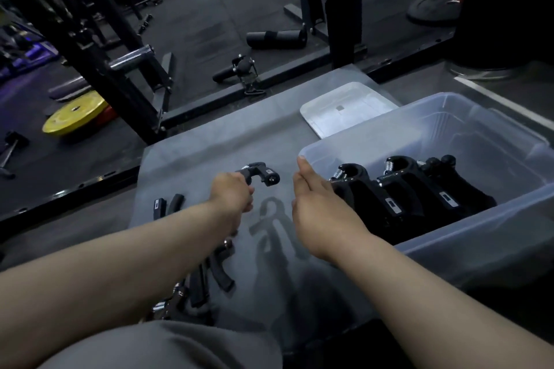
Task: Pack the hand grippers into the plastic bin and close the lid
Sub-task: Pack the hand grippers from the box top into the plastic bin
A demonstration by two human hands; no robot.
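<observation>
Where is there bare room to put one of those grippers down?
Inside the plastic bin, the far half beyond the three packed grippers is bare. So is the mat between the held gripper and the lid. Loose grippers crowd its near left part.

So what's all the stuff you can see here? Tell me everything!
Mat: one, grey, under the grippers.
Plastic bin: one, see-through, on the right.
Packed grippers: three, black, inside the bin.
Held gripper: one, black, in the left hand.
Loose grippers: at least three, black, on the mat, left side.
Lid: one, whitish, flat behind the bin.
Weight plates: two, yellow, far left and top right.
Foam pad: one, black, floor beyond.
Left hand: grips the held gripper.
Right hand: open, beside the bin's corner.
</observation>
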